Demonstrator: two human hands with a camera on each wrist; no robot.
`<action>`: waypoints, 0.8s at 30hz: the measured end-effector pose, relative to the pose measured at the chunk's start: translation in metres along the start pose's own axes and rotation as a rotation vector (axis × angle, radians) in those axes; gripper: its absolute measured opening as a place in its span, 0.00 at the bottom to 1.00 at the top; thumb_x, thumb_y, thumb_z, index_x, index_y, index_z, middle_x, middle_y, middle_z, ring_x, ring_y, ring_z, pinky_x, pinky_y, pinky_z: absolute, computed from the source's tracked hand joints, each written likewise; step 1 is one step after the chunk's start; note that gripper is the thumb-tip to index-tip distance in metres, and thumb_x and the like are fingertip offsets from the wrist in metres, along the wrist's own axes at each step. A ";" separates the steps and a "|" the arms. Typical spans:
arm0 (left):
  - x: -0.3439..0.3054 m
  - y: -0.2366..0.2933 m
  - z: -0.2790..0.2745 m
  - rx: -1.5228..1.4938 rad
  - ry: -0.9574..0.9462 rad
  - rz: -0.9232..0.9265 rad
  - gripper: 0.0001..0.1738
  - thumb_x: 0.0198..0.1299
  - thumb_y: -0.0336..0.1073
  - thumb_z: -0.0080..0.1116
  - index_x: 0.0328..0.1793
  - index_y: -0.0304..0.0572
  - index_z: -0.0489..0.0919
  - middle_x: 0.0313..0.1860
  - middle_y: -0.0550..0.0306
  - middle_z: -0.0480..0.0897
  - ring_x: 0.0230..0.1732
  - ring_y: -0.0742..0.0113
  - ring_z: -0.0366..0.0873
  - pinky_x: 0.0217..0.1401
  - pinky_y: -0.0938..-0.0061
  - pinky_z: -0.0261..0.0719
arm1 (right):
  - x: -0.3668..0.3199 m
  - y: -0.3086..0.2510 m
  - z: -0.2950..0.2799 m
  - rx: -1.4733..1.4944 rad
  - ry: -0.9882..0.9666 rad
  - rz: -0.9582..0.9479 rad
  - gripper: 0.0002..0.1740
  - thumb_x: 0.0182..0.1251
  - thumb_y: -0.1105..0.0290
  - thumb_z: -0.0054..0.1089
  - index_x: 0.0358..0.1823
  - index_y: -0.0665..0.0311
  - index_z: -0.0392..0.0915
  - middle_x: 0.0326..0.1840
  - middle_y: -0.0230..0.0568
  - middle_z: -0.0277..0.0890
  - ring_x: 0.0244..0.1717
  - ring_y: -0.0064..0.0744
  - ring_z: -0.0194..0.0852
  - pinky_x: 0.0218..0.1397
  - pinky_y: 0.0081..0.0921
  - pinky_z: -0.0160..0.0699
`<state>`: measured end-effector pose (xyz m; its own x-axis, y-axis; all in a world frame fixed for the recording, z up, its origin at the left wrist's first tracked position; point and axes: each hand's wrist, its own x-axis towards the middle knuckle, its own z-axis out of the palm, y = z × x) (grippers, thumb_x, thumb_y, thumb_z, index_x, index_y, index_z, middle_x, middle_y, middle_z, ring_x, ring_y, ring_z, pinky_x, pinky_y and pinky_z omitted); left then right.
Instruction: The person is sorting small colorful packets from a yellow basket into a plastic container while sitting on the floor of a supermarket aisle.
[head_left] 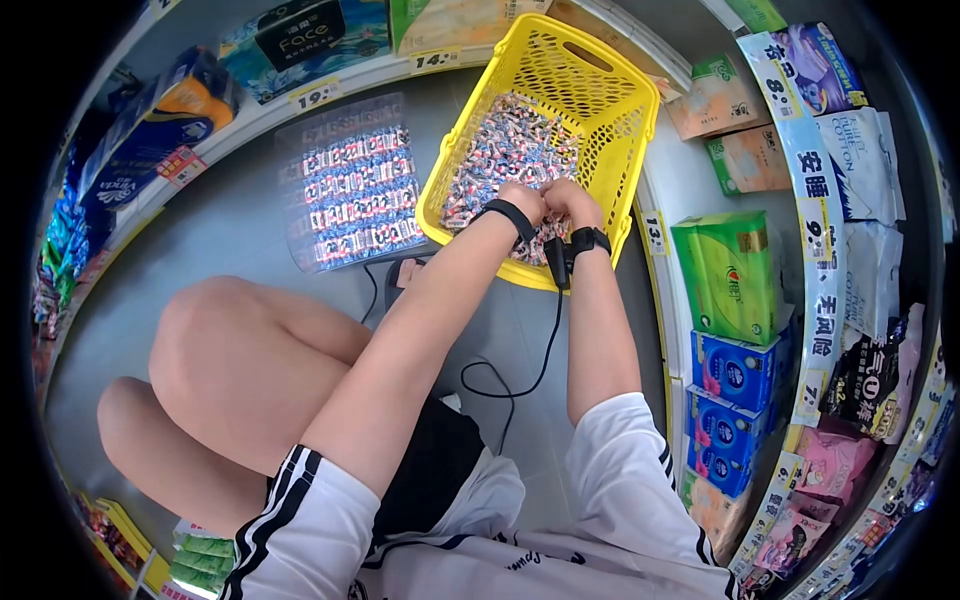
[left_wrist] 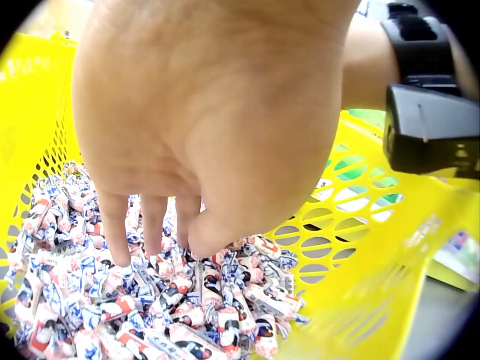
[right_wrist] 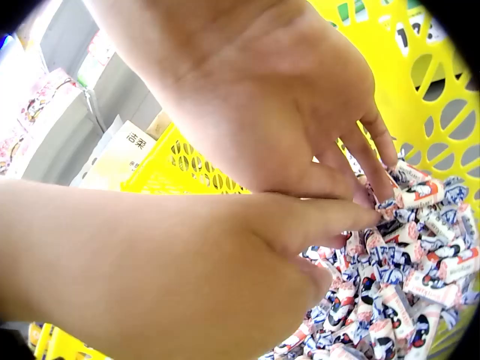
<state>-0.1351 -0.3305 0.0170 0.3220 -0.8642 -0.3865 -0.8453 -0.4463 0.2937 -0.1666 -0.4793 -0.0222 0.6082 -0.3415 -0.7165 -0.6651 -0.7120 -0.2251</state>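
A yellow plastic basket (head_left: pixel 600 140) holds a heap of wrapped candies (head_left: pixel 510 150) with white, blue and red wrappers. Both hands reach down into it, close together at its near side. The left hand (left_wrist: pixel 202 112) points its fingers downward, straight, with the tips among the candies and the thumb bent in towards them. Beside it, the right hand (right_wrist: pixel 292 97) extends its fingers down to the candies at the heap's edge. Wrappers partly hide the fingertips of both. On the floor left of the basket lies a clear plastic tray (head_left: pixel 295 215) with similar candies lined up in rows.
Shelves with tissue packs curve around the floor; a green pack (head_left: pixel 725 275) and blue packs (head_left: pixel 735 370) stand on the right. Price labels (head_left: pixel 318 95) run along the shelf edges. A black cable (head_left: pixel 545 370) trails from the right wrist. The person's bent knees (head_left: pixel 240 360) are at left.
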 end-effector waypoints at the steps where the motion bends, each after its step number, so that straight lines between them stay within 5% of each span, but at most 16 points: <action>1: 0.003 -0.001 0.002 -0.008 -0.022 -0.013 0.12 0.65 0.37 0.56 0.48 0.45 0.87 0.50 0.49 0.88 0.53 0.52 0.87 0.53 0.57 0.85 | 0.000 -0.001 0.000 -0.001 -0.001 0.000 0.15 0.58 0.61 0.67 0.39 0.66 0.87 0.36 0.48 0.86 0.33 0.41 0.83 0.38 0.39 0.81; 6: 0.012 -0.005 0.011 -0.064 0.004 -0.041 0.16 0.68 0.39 0.52 0.56 0.46 0.83 0.53 0.46 0.87 0.53 0.49 0.86 0.54 0.56 0.84 | -0.002 -0.010 -0.002 -0.013 0.040 0.141 0.14 0.58 0.65 0.67 0.39 0.70 0.86 0.39 0.50 0.86 0.38 0.42 0.87 0.40 0.40 0.83; 10: 0.012 -0.007 0.017 -0.188 0.054 -0.074 0.19 0.70 0.41 0.49 0.62 0.45 0.79 0.54 0.44 0.86 0.54 0.48 0.86 0.56 0.57 0.83 | -0.001 -0.009 0.003 -0.090 0.053 0.076 0.17 0.59 0.63 0.62 0.40 0.73 0.85 0.39 0.56 0.86 0.40 0.46 0.88 0.42 0.37 0.84; 17: 0.008 -0.004 0.012 -0.185 0.023 -0.029 0.17 0.69 0.43 0.53 0.57 0.45 0.83 0.53 0.44 0.86 0.54 0.49 0.86 0.56 0.57 0.83 | 0.008 -0.001 0.004 0.062 0.251 -0.017 0.13 0.54 0.68 0.68 0.36 0.71 0.87 0.39 0.54 0.87 0.40 0.46 0.89 0.41 0.39 0.86; 19: 0.005 -0.003 0.010 -0.169 0.042 -0.005 0.15 0.68 0.43 0.55 0.53 0.44 0.85 0.52 0.44 0.87 0.54 0.50 0.86 0.54 0.58 0.84 | -0.001 -0.009 -0.001 0.194 0.106 0.128 0.12 0.53 0.67 0.66 0.33 0.69 0.87 0.35 0.52 0.87 0.38 0.42 0.89 0.39 0.37 0.85; 24: -0.005 -0.007 0.019 -0.162 0.125 0.004 0.14 0.67 0.39 0.53 0.47 0.44 0.87 0.46 0.46 0.89 0.49 0.52 0.88 0.51 0.58 0.85 | -0.010 -0.021 -0.004 -0.133 -0.057 0.025 0.12 0.52 0.64 0.67 0.26 0.69 0.86 0.28 0.47 0.85 0.29 0.38 0.85 0.33 0.37 0.82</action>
<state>-0.1387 -0.3187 0.0005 0.3778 -0.8836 -0.2765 -0.7702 -0.4657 0.4359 -0.1569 -0.4630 -0.0075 0.5642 -0.3274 -0.7579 -0.6141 -0.7800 -0.1202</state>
